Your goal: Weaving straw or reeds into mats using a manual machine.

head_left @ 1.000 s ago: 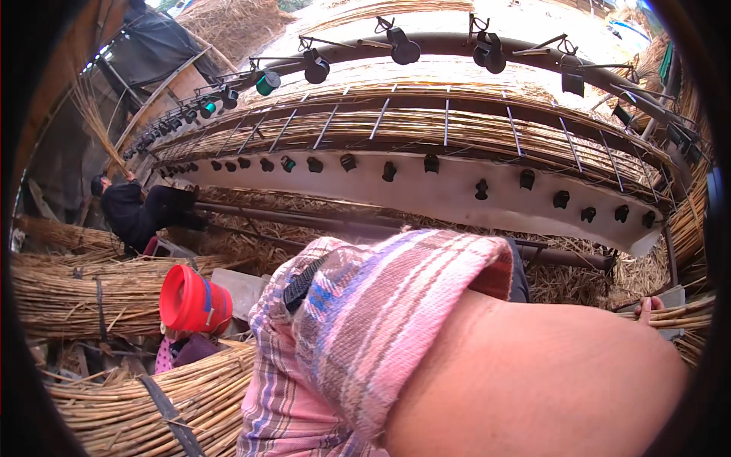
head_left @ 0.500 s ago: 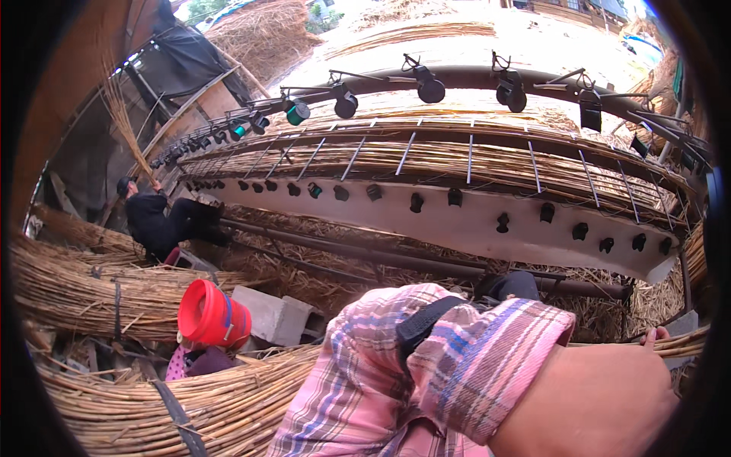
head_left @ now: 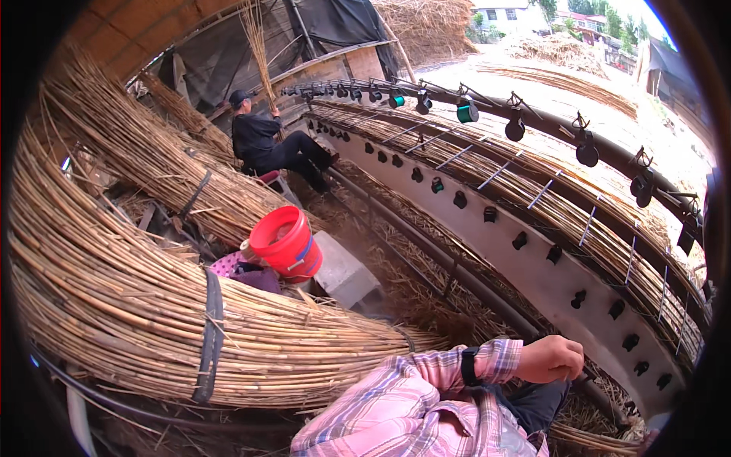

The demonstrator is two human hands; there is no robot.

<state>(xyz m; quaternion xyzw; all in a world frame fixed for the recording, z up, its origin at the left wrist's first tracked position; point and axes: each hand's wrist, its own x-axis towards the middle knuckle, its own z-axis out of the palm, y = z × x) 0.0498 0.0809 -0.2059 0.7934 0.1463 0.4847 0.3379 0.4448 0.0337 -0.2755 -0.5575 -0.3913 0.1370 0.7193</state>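
My left hand (head_left: 551, 359) is at the lower right, at the end of a pink plaid sleeve with a dark wrist strap (head_left: 470, 367) over it. Its fingers are curled in, and what they hold, if anything, is too small to make out. Below it, a few thin reed stalks (head_left: 590, 439) run toward the lower right rim. A small skin-toned patch (head_left: 649, 440) shows there by their ends. It may be my right hand, but no fingers can be told apart. Nearest the left arm lies a large reed bundle (head_left: 129, 320), bound with a dark strap.
A red bucket (head_left: 285, 247) stands by a grey concrete block (head_left: 343, 270). Another person (head_left: 263, 141) sits farther back, holding upright reeds (head_left: 263, 57). A long frame with black weights (head_left: 586, 152) and a pale woven strip (head_left: 502, 236) curves along the right. A metal pipe (head_left: 480, 282) runs beside it.
The view has swung left, bringing the bundles and the other person further in. My left hand, earlier large and close at the lower right, now appears smaller, farther left and curled.
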